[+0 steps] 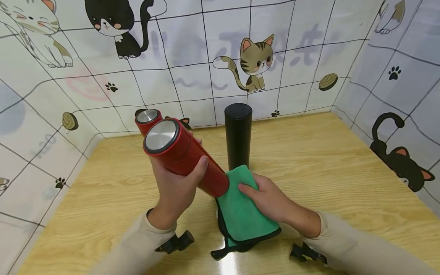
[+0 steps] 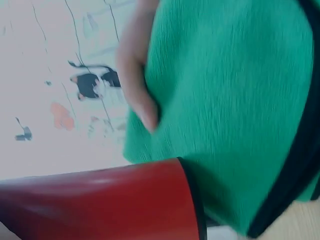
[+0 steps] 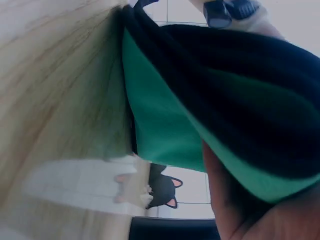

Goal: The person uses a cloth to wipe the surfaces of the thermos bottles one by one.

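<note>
In the head view my left hand (image 1: pixel 177 187) grips a red thermos flask (image 1: pixel 203 164) with a silver, dark-ringed end. The flask is tilted, its silver end up to the left and its other end down to the right. My right hand (image 1: pixel 271 196) holds a folded green cloth (image 1: pixel 244 214) with black edging, thumb on top and the other fingers behind it. The flask's lower end meets the cloth. In the left wrist view the red flask (image 2: pixel 115 205) lies against the cloth (image 2: pixel 215 100). The right wrist view shows the cloth's folded layers (image 3: pixel 165 120) over the fingers.
A black flask (image 1: pixel 238 137) stands upright on the wooden table (image 1: pixel 309 160), behind the cloth. Another red flask (image 1: pixel 148 118) stands at the back left, partly hidden by the held one. White cloth walls (image 1: pixel 192 84) printed with cats border the table.
</note>
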### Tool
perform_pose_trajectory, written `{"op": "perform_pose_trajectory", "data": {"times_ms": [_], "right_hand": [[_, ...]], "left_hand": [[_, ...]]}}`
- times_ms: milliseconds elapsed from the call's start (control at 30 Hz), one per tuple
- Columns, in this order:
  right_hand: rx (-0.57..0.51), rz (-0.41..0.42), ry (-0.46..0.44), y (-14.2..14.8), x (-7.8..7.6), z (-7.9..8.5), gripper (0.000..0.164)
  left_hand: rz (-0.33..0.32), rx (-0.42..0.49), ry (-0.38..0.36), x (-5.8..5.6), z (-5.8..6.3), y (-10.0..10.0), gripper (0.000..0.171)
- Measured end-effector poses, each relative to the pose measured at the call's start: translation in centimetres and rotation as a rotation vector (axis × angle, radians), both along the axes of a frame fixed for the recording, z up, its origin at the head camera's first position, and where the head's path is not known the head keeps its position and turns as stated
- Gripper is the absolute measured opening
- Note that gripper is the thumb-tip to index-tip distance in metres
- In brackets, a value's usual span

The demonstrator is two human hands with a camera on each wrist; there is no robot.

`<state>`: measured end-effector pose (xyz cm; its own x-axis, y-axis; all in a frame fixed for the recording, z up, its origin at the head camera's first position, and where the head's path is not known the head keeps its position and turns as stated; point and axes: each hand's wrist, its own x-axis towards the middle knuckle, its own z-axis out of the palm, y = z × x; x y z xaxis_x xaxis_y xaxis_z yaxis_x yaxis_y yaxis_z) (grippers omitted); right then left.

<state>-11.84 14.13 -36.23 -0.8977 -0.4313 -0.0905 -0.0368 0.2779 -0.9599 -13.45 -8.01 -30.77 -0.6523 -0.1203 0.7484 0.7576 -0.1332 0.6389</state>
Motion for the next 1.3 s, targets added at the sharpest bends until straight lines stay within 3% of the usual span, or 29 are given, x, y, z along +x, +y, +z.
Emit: {"op": "perform_pose_trajectory", "data": {"times_ms": [67,167,333,467,633,867,1100,1300], "right_hand": [[0.074,0.013,0.08,0.0,0.3,0.0,0.033],[0.113,0.077,0.122,-0.1,0.9,0.2,0.024],[0.084,0.265,0.159,-0.5,2.1,0.4,0.014],[0.065,0.333,0.193,-0.8,2.6,0.3,0.012],[0.045,0.356,0.196,-1.2,3.0,0.6,0.014],[0.036,0.374,0.247,-1.5,3.2,1.1,0.012],[0.012,0.373,0.333,-1.3,3.2,1.3,0.016],[0.012,0.367,0.347,-0.8,3.1,1.1,0.016]], "left_hand": [[0.02,-0.029,-0.043,-1.2,-0.1,-0.1,0.073],[0.062,-0.09,-0.107,-3.2,-0.8,-0.1,0.075],[0.092,-0.214,-0.217,-6.5,-2.8,0.2,0.078],[0.078,-0.275,-0.291,-7.9,-4.3,0.3,0.082],[0.081,-0.316,-0.311,-8.8,-5.3,0.4,0.085],[0.131,-0.356,-0.314,-9.5,-5.8,0.2,0.085],[0.123,-0.363,-0.328,-10.0,-6.1,0.1,0.087],[0.076,-0.388,-0.384,-9.8,-6.1,0.3,0.095]]}}
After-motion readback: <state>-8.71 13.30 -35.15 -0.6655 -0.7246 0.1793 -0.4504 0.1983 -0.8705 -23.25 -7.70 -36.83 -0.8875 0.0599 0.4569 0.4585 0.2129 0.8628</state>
